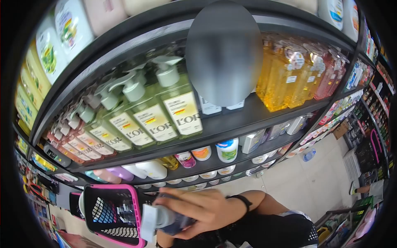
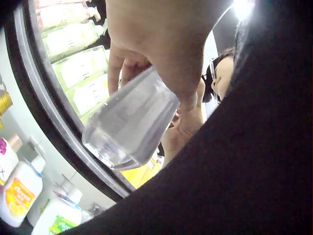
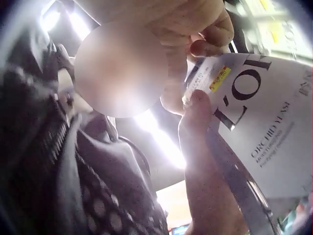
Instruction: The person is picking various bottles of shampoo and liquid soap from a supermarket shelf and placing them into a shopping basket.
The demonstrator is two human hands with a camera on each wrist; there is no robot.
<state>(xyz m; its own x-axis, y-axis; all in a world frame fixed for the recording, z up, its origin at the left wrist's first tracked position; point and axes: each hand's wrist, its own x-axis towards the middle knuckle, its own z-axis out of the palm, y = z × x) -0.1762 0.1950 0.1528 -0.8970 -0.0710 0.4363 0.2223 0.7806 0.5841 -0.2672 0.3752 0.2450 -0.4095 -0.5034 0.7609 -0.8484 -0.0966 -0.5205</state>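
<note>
In the head view a pump bottle [image 1: 159, 221], dark with a pale pump top, tilts in front of the body. My right hand [image 1: 202, 208], a black band at its wrist, curls its fingers round the bottle. My left hand [image 2: 156, 34] grips the same bottle, its fingers bent over the upper part, while the clear base points down toward the shelf. Seen from the right wrist, the white label [image 3: 264, 117] bears large black letters and a yellow sticker, and a thumb [image 3: 198, 105] presses against its edge. In the head view the left hand is mostly hidden.
A black shelf [image 1: 244, 120] holds green pump bottles [image 1: 178, 107], pink ones [image 1: 87, 144] and amber bottles [image 1: 273, 87]. A grey blurred oval covers part of it. More bottles [image 1: 227, 151] line the lower shelf. A pink-rimmed black basket [image 1: 136, 198] is at lower left.
</note>
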